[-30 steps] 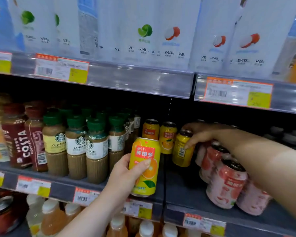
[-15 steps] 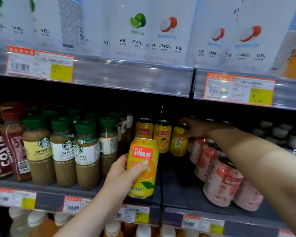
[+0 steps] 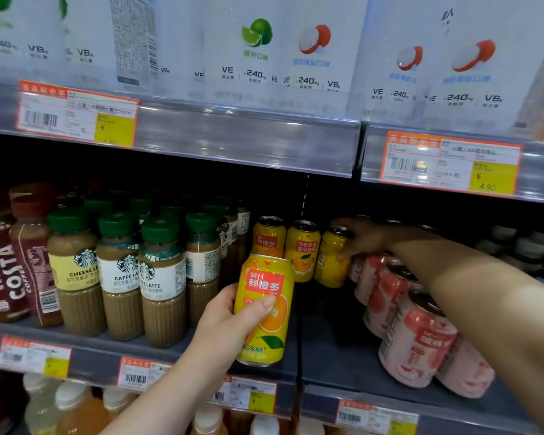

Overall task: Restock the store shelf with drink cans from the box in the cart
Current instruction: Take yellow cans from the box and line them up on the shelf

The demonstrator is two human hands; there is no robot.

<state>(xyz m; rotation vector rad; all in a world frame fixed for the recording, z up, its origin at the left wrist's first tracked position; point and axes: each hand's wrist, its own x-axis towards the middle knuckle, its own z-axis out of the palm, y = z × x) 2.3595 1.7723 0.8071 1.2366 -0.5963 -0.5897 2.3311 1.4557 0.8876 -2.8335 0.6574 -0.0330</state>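
Left hand: the left hand [image 3: 230,321] is nearest the camera and wraps round the held can [image 3: 264,309], thumb across the label and fingers behind it.
Held can: an orange drink can, long axis upright, label facing out, poised at the front lip of the shelf [image 3: 327,346]; I cannot tell whether its base touches the deck.
Open lane: a bare strip of shelf runs straight back from the held can, between the coffee bottles [image 3: 162,277] on the left and the pink cans [image 3: 418,337] on the right.
Yellow row: two yellow cans [image 3: 302,249] stand upright side by side at the back of that lane, directly beyond the held can.
Right hand: the right hand [image 3: 363,238] reaches deepest, over the pink cans, its fingers curled on the rim and its thumb against the side of the back can [image 3: 330,259].
Back can: it is third in the row, just beside the other two and leaning slightly.
Judgement: the empty spot lies forward of the row and away from the body, so the left hand is the nearer one to fill it, by pushing the held can straight in, kept upright.
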